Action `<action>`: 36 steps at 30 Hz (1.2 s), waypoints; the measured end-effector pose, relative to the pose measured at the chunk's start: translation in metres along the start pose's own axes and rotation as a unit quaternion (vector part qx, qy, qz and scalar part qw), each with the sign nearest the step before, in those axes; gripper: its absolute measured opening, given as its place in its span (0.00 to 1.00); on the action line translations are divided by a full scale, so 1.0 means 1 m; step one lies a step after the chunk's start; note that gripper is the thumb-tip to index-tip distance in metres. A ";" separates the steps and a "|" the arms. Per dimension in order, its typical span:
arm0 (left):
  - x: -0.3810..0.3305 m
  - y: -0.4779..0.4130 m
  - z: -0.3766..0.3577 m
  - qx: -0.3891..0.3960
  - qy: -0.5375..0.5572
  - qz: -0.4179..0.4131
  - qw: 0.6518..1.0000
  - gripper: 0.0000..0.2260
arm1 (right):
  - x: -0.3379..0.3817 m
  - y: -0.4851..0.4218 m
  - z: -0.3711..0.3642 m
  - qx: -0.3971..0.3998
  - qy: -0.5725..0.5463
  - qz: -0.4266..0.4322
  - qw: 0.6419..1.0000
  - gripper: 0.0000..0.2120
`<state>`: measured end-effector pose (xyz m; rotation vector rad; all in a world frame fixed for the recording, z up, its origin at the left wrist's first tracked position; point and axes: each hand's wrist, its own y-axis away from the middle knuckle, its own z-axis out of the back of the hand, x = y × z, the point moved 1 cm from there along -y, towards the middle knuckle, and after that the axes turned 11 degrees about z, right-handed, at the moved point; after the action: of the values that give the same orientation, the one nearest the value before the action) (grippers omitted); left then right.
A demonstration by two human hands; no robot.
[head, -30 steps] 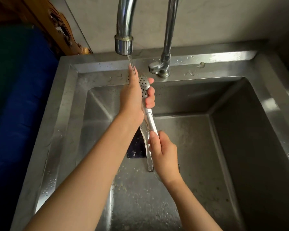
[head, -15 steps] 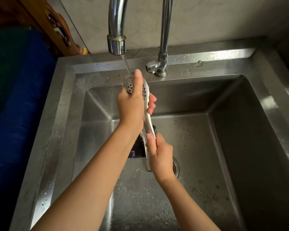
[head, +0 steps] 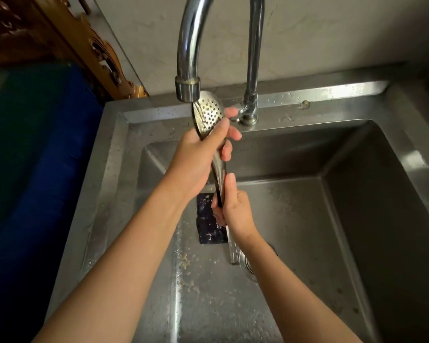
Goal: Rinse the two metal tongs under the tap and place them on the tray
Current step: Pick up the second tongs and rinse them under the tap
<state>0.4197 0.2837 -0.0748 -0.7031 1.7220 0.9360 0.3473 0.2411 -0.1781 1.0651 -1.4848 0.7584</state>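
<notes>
I hold one pair of metal tongs (head: pixel 209 112) upright over the steel sink (head: pixel 357 154). Its perforated spoon-shaped head sits right under the tap spout (head: pixel 187 90), and a thin stream of water runs onto it. My left hand (head: pixel 196 159) grips the tongs just below the head, thumb on the perforated face. My right hand (head: pixel 233 209) is closed around the lower handle, whose end (head: pixel 233 253) sticks out beneath my wrist. No second tongs and no tray are in view.
A dark blue scouring pad (head: pixel 208 224) lies on the sink floor behind the handle. The drain (head: pixel 248 266) is partly hidden by my right wrist. Food scraps dot the sink floor. A blue surface (head: pixel 47 169) and carved wooden furniture (head: pixel 84 45) are on the left.
The tongs' head has risen closer to the spout. My left hand slid down below the head, so the perforated face now shows. My right hand kept its grip on the handle.
</notes>
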 end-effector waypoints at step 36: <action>0.009 -0.004 -0.010 -0.106 0.018 0.045 0.993 0.19 | -0.012 -0.018 -0.006 -0.032 -0.109 -0.114 0.987 0.24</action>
<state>0.4152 0.2728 -0.0824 -0.7891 1.7141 1.1879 0.3659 0.2419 -0.1906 1.2750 -1.5260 0.4396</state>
